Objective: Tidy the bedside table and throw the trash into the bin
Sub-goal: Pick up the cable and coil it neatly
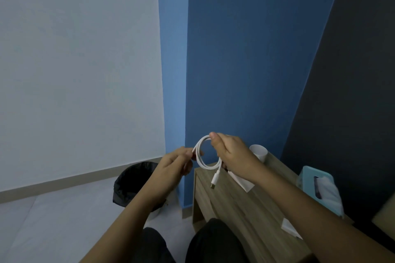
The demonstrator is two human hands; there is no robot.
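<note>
I have a single wide-angle view, worn on the head and tilted forward and down. It faces a corner where a pale grey wall (79,70) meets a blue wall (245,60), both bowed by the lens. The wood-grain bedside surface (230,205) runs from lower centre to the right edge, close below me. The black-lined round bin (132,181) on the floor sits left of it. Both forearms enter from the bottom edge, very near the camera. There is no second view to compare.
</note>
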